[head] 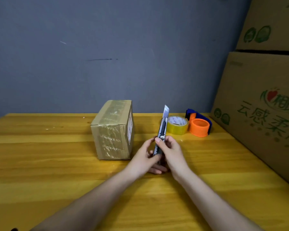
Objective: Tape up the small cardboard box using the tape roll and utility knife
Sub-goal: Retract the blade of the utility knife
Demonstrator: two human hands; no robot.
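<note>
A small cardboard box [113, 130] stands on the wooden table [48, 164], with glossy tape strips across its top and front. Just right of it, both hands hold a utility knife [162, 129] upright, its blade out and pointing up and away. My left hand [144, 157] grips the lower handle. My right hand [171, 152] wraps the handle from the right, thumb on the slider. Behind the knife lies a yellowish clear tape roll [178, 125] flat on the table.
An orange and blue tape dispenser [199, 125] sits right of the tape roll. Large printed cardboard cartons [260, 104] are stacked along the table's right side. A grey wall [107, 55] runs behind the table's far edge.
</note>
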